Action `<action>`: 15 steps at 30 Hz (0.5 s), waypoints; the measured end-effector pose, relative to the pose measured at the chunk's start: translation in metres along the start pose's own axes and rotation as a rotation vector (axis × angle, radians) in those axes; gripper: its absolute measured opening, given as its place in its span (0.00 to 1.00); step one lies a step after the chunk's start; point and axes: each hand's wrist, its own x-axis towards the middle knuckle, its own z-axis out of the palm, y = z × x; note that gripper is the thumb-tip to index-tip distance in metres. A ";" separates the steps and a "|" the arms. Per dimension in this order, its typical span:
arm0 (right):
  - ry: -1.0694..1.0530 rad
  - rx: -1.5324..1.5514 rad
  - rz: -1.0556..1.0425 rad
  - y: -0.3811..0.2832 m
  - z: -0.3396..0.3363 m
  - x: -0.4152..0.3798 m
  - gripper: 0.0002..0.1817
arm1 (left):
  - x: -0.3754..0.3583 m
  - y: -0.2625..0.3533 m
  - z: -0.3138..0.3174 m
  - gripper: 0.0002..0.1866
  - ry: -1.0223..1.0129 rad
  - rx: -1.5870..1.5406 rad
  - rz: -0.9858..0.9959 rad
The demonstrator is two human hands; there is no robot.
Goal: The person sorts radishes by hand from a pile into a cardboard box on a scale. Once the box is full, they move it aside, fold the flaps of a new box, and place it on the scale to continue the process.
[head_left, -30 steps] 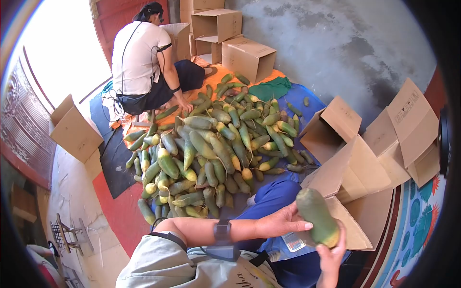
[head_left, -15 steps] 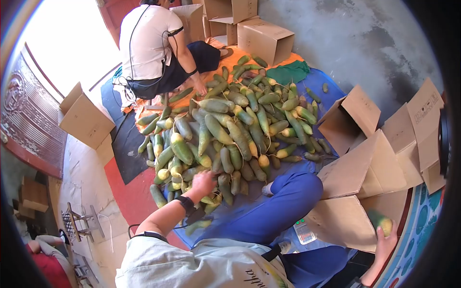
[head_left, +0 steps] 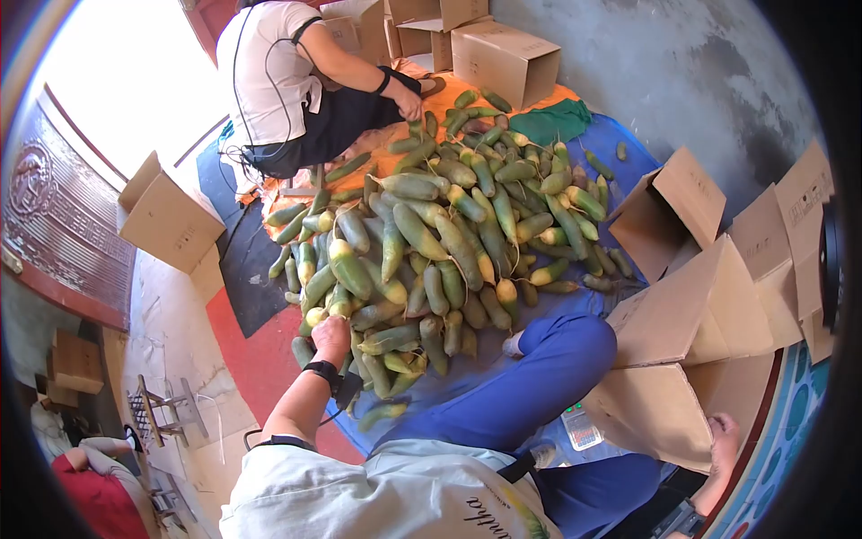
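A big heap of green radishes (head_left: 422, 234), many with yellowish ends, covers the sheets in front of me. At the heap's near left edge, my left hand (head_left: 331, 339) is closed on the pale end of a green radish (head_left: 339, 303). My right hand (head_left: 722, 442) is at the far right, fingers curled over the edge of an open cardboard box (head_left: 648, 409) beside my knee. The flap hides part of those fingers, and no radish shows in them. A digital scale (head_left: 582, 429) with lit digits sits between my leg and the box.
Another person (head_left: 287, 90) crouches behind the heap, a hand on a radish. Open boxes stand at the right (head_left: 673, 211), the back (head_left: 507, 58) and the left (head_left: 171, 216). A small stool (head_left: 166, 413) and a person in red (head_left: 94, 490) are at lower left.
My left hand has moved left and closed at the heap's edge. The radish in my right hand is out of sight; that hand is at the box edge. The other person's hand has moved right.
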 end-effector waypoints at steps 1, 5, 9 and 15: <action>0.001 0.003 0.005 0.000 0.001 0.000 0.09 | -0.001 0.002 -0.001 0.18 -0.034 -0.015 -0.012; 0.092 -0.089 -0.143 0.007 0.006 -0.002 0.05 | 0.000 0.021 -0.032 0.20 -0.008 -0.070 -0.015; 0.353 0.002 -0.262 0.029 0.005 0.010 0.08 | 0.006 0.037 -0.061 0.21 0.196 -0.143 0.191; 0.658 -0.280 -0.514 -0.025 0.032 -0.024 0.11 | -0.022 0.097 -0.161 0.16 0.242 -0.624 0.565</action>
